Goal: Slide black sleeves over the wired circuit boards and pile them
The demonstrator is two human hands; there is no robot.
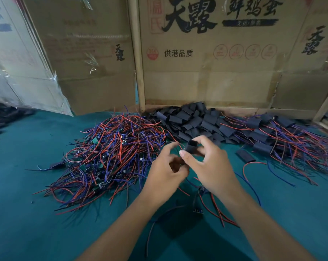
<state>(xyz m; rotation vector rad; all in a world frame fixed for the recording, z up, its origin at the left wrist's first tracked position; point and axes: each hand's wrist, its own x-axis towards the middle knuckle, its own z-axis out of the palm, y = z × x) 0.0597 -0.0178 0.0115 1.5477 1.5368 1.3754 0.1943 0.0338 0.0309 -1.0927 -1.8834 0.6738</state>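
Teal surface (37, 147): matt cloth, felt-like, faintly napped. Behind it, cardboard panels (206, 81): brown paperboard, dull and creased, patched with glossy clear tape. Between two panels, a pale wooden strip (138, 72), smooth, unpainted. Against the panels' foot, black sleeves (189, 119): flat matt tubing, probably plastic, with a slight sheen at the folds. Left of the sleeves, tangled wires (112, 147): red and blue plastic insulation, smooth and slightly glossy; green boards among them, too blurred to judge.

Sleeve heap (189, 119) between bare boards (110, 147) and sleeved boards (276, 132).
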